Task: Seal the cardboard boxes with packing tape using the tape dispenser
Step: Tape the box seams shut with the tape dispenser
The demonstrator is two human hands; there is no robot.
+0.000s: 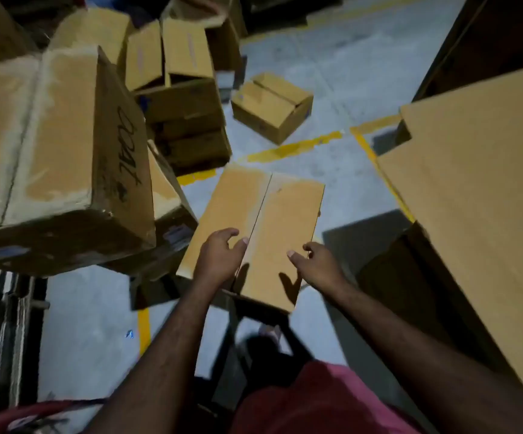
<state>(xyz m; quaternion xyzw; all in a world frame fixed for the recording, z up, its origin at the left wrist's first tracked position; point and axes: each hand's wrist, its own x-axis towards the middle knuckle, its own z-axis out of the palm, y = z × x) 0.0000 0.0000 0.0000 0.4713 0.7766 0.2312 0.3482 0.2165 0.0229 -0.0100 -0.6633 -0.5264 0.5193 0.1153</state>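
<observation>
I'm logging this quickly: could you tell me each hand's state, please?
Left hand: open, empty, over the box.
Right hand: open, empty, by the box's right edge.

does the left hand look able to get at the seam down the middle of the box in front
Probably yes: the left hand is over the near end of the box, right beside the seam, and nothing lies on top.

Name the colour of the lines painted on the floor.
Yellow: the lines run across the grey floor. The head view, the only one, shows them plainly.
</observation>
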